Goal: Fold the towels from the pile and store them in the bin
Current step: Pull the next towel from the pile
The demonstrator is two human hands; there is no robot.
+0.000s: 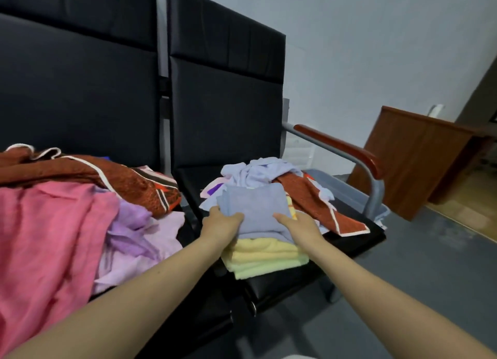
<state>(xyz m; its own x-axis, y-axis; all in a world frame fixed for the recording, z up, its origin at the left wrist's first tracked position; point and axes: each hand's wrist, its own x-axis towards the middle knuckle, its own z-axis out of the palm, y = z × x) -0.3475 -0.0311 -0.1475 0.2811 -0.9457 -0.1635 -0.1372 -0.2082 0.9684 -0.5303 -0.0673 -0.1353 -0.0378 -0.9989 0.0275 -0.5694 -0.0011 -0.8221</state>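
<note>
My left hand [220, 225] grips the near left edge of a folded lavender-blue towel [255, 211], fingers curled over the soft, nubby terry. My right hand [298, 225] lies flat on its near right side, fingers straight and pressing down. The towel is a thick, squarish pad sitting on top of a stack of folded pale yellow towels [265, 259], whose layered edges show at the front of the black padded seat [282, 283].

Just behind the stack lies a loose heap: a crumpled light lavender towel [258, 172] and a rust-red patterned cloth with white trim [320, 208] that drapes toward the seat's right edge. A grey-blue plastic bin [347, 188] stands beyond the heap, partly hidden by it and by the chair's grey metal armrest with its glossy red-brown wooden top [344, 149].

On the left-hand seat spreads the unfolded pile: a large pink towel [45, 237], rumpled lilac cloths [142, 237] and another rust-red patterned cloth [88, 170]. A wooden desk [414, 154] stands to the right.
</note>
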